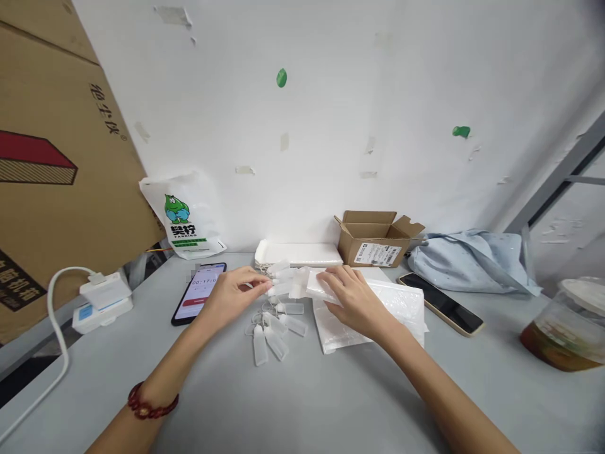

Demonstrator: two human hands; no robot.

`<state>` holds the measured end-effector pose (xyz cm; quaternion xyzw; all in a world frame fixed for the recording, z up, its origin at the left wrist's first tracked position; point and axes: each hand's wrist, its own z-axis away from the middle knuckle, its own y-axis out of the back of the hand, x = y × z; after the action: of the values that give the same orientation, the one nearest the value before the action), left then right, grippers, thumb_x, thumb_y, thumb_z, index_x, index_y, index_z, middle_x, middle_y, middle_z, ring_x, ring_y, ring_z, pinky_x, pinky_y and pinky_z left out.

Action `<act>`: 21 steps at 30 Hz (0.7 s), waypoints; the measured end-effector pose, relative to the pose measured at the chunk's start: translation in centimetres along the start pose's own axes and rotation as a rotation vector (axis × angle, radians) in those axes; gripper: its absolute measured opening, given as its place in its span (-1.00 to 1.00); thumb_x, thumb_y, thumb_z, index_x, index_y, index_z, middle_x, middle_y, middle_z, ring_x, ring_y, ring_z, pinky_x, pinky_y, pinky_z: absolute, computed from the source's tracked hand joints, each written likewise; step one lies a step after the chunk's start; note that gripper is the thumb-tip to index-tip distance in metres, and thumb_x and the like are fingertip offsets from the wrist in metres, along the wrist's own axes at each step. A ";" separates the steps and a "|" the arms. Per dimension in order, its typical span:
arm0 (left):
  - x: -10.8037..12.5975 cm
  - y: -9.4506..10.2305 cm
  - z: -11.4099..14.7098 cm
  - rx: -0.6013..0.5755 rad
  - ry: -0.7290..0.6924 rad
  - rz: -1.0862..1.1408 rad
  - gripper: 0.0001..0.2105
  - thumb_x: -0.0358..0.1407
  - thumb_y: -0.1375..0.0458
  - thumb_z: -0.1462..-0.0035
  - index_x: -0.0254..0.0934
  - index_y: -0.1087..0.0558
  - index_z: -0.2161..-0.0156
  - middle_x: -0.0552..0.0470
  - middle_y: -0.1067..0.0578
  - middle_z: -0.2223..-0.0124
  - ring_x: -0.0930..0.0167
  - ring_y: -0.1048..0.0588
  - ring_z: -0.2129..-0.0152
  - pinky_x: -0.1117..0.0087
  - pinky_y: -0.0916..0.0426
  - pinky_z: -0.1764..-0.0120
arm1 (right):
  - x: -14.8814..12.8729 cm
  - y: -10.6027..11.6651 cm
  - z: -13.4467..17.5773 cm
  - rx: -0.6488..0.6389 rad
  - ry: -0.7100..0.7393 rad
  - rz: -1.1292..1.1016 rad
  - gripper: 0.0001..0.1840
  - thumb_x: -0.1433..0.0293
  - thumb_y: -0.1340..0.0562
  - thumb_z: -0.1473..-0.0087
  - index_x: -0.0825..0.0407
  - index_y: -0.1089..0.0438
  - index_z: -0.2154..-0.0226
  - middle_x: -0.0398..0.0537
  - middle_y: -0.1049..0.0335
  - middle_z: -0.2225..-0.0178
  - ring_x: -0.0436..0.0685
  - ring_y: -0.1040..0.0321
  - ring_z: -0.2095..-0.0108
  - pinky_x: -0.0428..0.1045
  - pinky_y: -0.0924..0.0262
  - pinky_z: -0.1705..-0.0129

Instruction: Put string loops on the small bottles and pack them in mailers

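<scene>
My left hand is closed in a pinch, thumb and forefinger at the corded end of a small frosted plastic tag. My right hand lies curled over a folded white plastic bag, its fingers pressed on the near-left part. A thin clear flap sticks out from the bag's left end, meeting the tags. Below the hands, several more frosted tags with thin cord loops lie fanned on the grey table. Another flat white packet is partly under the bag.
Behind the hands are a white padded packet and an open cardboard box. A phone showing a timer lies left, a dark-screened phone right. A lidded drink cup, blue cloth bag and charger stand farther out.
</scene>
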<state>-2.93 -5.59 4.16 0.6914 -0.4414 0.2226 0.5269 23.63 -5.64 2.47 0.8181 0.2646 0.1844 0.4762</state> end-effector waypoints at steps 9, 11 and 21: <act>0.6 -2.6 0.3 -0.043 -0.053 -0.004 -0.79 -0.22 -0.17 -0.03 -0.19 -0.59 0.26 -0.01 -0.58 0.21 0.35 -0.48 0.33 0.43 -0.30 0.38 | -1.5 0.1 -0.1 -0.027 0.061 -0.154 -0.61 0.56 -0.16 0.01 0.04 -0.25 0.07 0.12 -0.29 0.10 0.24 -0.20 0.10 0.14 -0.21 0.14; 0.5 -2.2 0.2 -0.042 0.012 0.026 -0.75 -0.20 -0.15 -0.03 -0.21 -0.58 0.21 -0.02 -0.58 0.18 0.34 -0.49 0.34 0.42 -0.31 0.37 | -1.4 0.0 -0.1 -0.017 0.053 -0.171 -0.61 0.55 -0.16 0.00 0.05 -0.25 0.06 0.12 -0.30 0.10 0.25 -0.20 0.09 0.15 -0.21 0.13; -3.1 -2.0 -1.6 0.136 0.129 -0.251 -0.75 -0.18 -0.13 0.04 -0.26 -0.57 0.34 -0.01 -0.57 0.40 0.31 -0.45 0.45 0.37 -0.28 0.36 | 0.1 0.0 -0.1 0.088 -0.017 -0.233 -0.59 0.52 -0.17 -0.01 0.01 -0.22 0.04 0.10 -0.29 0.08 0.25 -0.23 0.08 0.17 -0.22 0.08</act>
<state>-2.62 -2.85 1.26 0.7593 -0.3009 0.2283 0.5299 23.70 -5.53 2.52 0.8033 0.3618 0.1089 0.4603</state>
